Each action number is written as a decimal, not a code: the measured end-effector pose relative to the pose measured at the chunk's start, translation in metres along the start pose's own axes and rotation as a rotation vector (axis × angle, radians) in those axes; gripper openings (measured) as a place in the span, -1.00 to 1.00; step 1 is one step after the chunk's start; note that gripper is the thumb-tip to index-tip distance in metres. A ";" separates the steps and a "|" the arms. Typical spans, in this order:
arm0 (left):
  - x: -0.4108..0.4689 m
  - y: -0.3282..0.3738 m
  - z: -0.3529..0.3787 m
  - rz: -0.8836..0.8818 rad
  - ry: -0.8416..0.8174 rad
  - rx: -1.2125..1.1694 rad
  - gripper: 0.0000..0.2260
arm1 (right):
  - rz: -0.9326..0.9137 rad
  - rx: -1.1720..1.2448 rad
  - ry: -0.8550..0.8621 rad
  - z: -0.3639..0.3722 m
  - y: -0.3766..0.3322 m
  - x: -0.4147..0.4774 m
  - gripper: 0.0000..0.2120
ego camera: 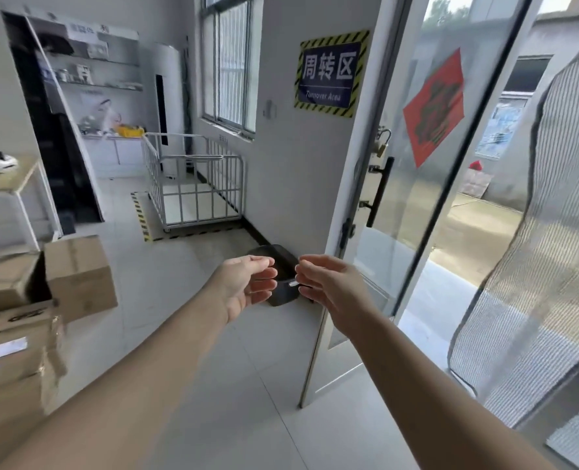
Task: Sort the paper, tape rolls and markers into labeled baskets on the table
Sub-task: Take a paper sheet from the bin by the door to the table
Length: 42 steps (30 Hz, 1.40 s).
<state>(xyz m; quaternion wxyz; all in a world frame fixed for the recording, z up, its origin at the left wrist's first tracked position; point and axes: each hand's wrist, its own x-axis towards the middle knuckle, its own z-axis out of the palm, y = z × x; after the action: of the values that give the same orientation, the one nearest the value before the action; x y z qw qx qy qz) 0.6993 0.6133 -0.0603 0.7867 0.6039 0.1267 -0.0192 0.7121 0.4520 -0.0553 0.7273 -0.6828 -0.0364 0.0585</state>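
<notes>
Bright, even daylight from the window (pixel 228 62) and through the glass door (pixel 451 164); pale glare on the floor tiles (pixel 193 266). Soft shadows only. Motion blur on the cardboard boxes (pixel 20 334) at left; wide-angle bending of straight lines toward the edges
</notes>
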 end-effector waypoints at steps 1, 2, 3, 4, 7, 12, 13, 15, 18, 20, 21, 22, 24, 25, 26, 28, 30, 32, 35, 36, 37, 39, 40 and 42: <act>0.010 0.002 0.000 -0.002 0.009 -0.002 -0.87 | 0.006 0.000 -0.004 0.000 0.001 0.012 -0.93; 0.020 0.003 0.000 -0.004 0.019 -0.005 -0.87 | 0.012 0.000 -0.007 -0.001 0.003 0.023 -0.94; 0.030 0.005 -0.001 -0.007 0.029 -0.007 -0.87 | 0.018 0.001 -0.010 -0.001 0.004 0.034 -0.95; 0.040 0.006 -0.001 -0.008 0.035 -0.010 -0.87 | 0.022 0.000 -0.012 -0.001 0.006 0.045 -0.96; 0.074 0.011 -0.008 -0.011 0.055 -0.017 -0.88 | 0.035 -0.017 -0.019 0.002 0.010 0.082 -0.97; 0.141 0.021 -0.026 -0.022 0.076 -0.023 -0.88 | 0.048 -0.025 -0.036 0.018 0.023 0.156 -0.97; 0.158 0.024 -0.031 -0.021 0.076 -0.026 -0.88 | 0.049 -0.028 -0.035 0.024 0.026 0.173 -0.97; 0.190 0.030 -0.041 -0.026 0.078 -0.028 -0.88 | 0.058 -0.032 -0.035 0.037 0.031 0.209 -0.97; 0.240 0.044 -0.057 -0.041 0.082 -0.024 -0.88 | 0.077 -0.027 -0.042 0.058 0.034 0.261 -0.98; 0.273 0.055 -0.068 -0.047 0.083 -0.016 -0.89 | 0.076 -0.011 -0.028 0.072 0.031 0.296 -0.98; 0.289 0.061 -0.073 -0.049 0.080 -0.011 -0.88 | 0.073 -0.002 -0.022 0.078 0.030 0.313 -0.98; 0.305 0.067 -0.077 -0.049 0.073 -0.007 -0.88 | 0.071 0.005 -0.019 0.084 0.028 0.329 -0.98; 0.333 0.076 -0.084 -0.046 0.063 0.002 -0.87 | 0.072 0.012 -0.016 0.094 0.027 0.359 -0.98; 0.347 0.080 -0.088 -0.046 0.062 0.006 -0.87 | 0.076 0.012 -0.014 0.098 0.028 0.373 -0.98; 0.361 0.082 -0.092 -0.050 0.065 0.009 -0.88 | 0.083 0.008 -0.010 0.102 0.030 0.386 -0.98; 0.387 0.087 -0.098 -0.064 0.068 0.008 -0.89 | 0.103 -0.006 -0.003 0.107 0.034 0.411 -0.96; 0.413 0.089 -0.104 -0.078 0.064 0.009 -0.89 | 0.121 -0.021 0.004 0.110 0.038 0.435 -0.97; 0.440 0.090 -0.109 -0.091 0.062 0.016 -0.90 | 0.135 -0.035 0.016 0.113 0.044 0.461 -0.98; 0.482 0.093 -0.112 -0.101 0.069 0.021 -0.90 | 0.153 -0.048 0.029 0.115 0.054 0.501 -0.98; 0.497 0.095 -0.113 -0.102 0.072 0.021 -0.90 | 0.162 -0.046 0.032 0.116 0.056 0.515 -0.98; 0.512 0.096 -0.114 -0.100 0.072 0.021 -0.89 | 0.169 -0.039 0.033 0.116 0.058 0.529 -0.98; 0.543 0.099 -0.114 -0.098 0.067 0.023 -0.89 | 0.181 -0.020 0.029 0.116 0.062 0.557 -0.97; 0.560 0.101 -0.113 -0.099 0.066 0.027 -0.89 | 0.186 -0.015 0.026 0.115 0.063 0.571 -0.97; 0.592 0.107 -0.111 -0.105 0.071 0.036 -0.89 | 0.195 -0.011 0.026 0.112 0.064 0.602 -0.96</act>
<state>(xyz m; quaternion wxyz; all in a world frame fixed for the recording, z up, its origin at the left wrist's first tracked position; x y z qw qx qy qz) 1.2724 0.8210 -0.1172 0.7687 0.6107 0.1858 -0.0413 1.2911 0.6478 -0.1281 0.7147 -0.6879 0.0394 0.1201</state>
